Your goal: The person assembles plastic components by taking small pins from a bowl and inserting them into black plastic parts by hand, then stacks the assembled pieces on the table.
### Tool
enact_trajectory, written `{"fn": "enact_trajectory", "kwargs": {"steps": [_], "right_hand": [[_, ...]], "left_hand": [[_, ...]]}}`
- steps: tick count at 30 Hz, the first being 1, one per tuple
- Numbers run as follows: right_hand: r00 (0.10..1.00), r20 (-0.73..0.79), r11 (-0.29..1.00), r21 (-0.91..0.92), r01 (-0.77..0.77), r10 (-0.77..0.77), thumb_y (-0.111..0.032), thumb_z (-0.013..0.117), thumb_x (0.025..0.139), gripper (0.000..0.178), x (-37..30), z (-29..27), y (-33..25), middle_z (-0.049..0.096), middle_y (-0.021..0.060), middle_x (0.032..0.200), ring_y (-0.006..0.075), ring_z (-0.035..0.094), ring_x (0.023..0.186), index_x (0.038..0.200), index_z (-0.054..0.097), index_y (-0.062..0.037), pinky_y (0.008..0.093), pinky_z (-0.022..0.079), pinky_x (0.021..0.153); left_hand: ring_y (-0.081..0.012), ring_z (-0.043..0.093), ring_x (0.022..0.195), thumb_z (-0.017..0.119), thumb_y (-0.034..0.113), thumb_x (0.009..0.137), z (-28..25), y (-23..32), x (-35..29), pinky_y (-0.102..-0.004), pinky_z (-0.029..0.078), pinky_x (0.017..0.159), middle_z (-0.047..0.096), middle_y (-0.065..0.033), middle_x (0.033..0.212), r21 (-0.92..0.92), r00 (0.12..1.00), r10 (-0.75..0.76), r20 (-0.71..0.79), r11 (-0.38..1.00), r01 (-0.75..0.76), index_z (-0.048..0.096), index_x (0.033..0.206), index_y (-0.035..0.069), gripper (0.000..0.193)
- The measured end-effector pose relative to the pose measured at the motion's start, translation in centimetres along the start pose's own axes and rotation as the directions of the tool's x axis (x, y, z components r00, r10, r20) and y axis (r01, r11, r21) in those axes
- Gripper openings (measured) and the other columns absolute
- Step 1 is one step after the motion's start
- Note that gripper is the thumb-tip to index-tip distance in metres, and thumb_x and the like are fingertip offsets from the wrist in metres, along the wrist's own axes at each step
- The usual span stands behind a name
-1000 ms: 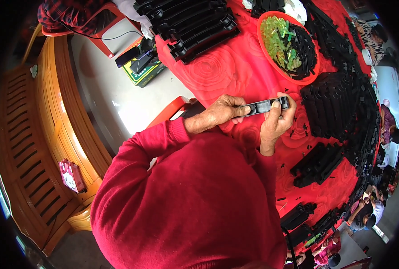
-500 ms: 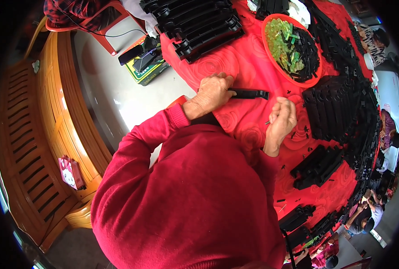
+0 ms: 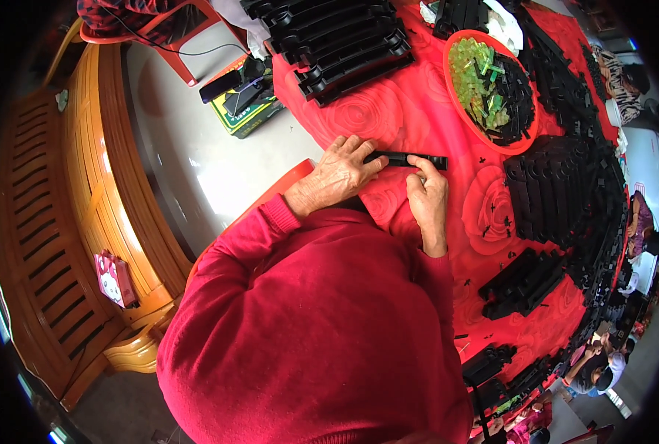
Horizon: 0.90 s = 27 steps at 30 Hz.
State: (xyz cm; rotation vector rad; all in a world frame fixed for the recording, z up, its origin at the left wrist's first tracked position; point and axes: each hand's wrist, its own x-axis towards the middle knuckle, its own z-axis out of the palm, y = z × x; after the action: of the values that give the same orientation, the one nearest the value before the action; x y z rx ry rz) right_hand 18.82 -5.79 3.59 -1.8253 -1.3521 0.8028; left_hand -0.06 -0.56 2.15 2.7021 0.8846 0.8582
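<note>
A short black plastic bar lies on the red cloth in front of me. My left hand grips its left end, thumb on the near side and fingers bent over the top. My right hand is at the bar's right half, its index finger pressing on the top and the other fingers curled under. Whether a small piece sits beneath those fingers is hidden. Beyond the hands, a red oval basin holds yellow-green translucent pieces and small black pieces.
Long black plastic racks are stacked at the far left of the red-clothed table. More black parts pile up on the right. A wooden bench stands to my left, near a green box with phones on top.
My right hand has moved left from beside the bar onto its right half, index finger pressing down. My left hand has shifted slightly nearer and its fingers have spread along the bar.
</note>
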Motion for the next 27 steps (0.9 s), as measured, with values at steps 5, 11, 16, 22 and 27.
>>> {"fn": "enact_trajectory", "kwargs": {"steps": [5, 11, 16, 22, 27], "right_hand": [[0.999, 0.047, 0.999, 0.037, -0.022, 0.021, -0.001, 0.051, 0.075, 0.030, 0.3, 0.4, 0.8, 0.050, 0.0060, 0.053, 0.0114, 0.044, 0.045, 0.102, 0.062, 0.0008, 0.0301, 0.037, 0.045], [0.998, 0.047, 0.983, 0.181, -0.039, 0.031, -0.001, 0.050, 0.078, 0.026, 0.0, 0.8, 0.7, 0.050, 0.0002, 0.056, 0.0056, 0.042, 0.048, 0.101, 0.062, 0.0025, 0.0248, 0.034, 0.043], [0.997, 0.040, 0.934, 0.350, -0.069, 0.059, 0.000, 0.048, 0.081, 0.026, -0.5, 1.1, -0.2, 0.049, -0.0005, 0.055, 0.0045, 0.040, 0.046, 0.104, 0.059, 0.0045, 0.0217, 0.032, 0.041], [0.945, 0.235, 0.598, 0.733, -0.325, 0.227, 0.001, 0.045, 0.082, 0.024, -0.2, -0.2, -0.7, 0.040, -0.0021, 0.051, 0.0037, 0.028, 0.038, 0.103, 0.057, 0.0066, 0.0203, 0.021, 0.034], [0.910, 0.287, 0.573, 0.709, -0.411, 0.298, 0.000, 0.045, 0.082, 0.024, 0.2, -0.8, -1.1, 0.040, -0.0008, 0.050, 0.0045, 0.029, 0.038, 0.103, 0.057, 0.0064, 0.0199, 0.023, 0.035]], "left_hand": [[-0.0230, 0.053, 0.092, 0.057, 0.021, 0.076, 0.2, -0.9, 0.2, -0.0364, 0.046, 0.078, 0.056, -0.0059, 0.103, 0.019, 0.995, 0.015, 0.095, 1.000, -0.017, 0.064, 0.106, 0.014, 0.032], [-0.0241, 0.052, 0.093, 0.057, 0.020, 0.078, -0.3, -2.0, 1.4, -0.0350, 0.048, 0.077, 0.054, -0.0063, 0.099, -0.069, 0.972, 0.114, 0.206, 0.992, -0.102, 0.064, 0.109, 0.014, 0.032], [-0.0252, 0.051, 0.092, 0.061, 0.020, 0.077, -0.2, -3.2, 1.9, -0.0356, 0.049, 0.076, 0.053, -0.0075, 0.100, -0.149, 0.946, 0.190, 0.262, 0.977, -0.155, 0.061, 0.114, 0.012, 0.038], [-0.0253, 0.051, 0.088, 0.063, 0.019, 0.075, 0.1, -3.4, 2.0, -0.0353, 0.050, 0.073, 0.053, -0.0081, 0.096, -0.189, 0.938, 0.246, 0.244, 0.961, -0.203, 0.059, 0.116, 0.008, 0.043], [-0.0255, 0.052, 0.084, 0.065, 0.018, 0.074, 0.4, -3.5, 1.5, -0.0352, 0.049, 0.073, 0.054, -0.0089, 0.093, -0.189, 0.946, 0.271, 0.179, 0.953, -0.238, 0.059, 0.115, 0.005, 0.043]]}}
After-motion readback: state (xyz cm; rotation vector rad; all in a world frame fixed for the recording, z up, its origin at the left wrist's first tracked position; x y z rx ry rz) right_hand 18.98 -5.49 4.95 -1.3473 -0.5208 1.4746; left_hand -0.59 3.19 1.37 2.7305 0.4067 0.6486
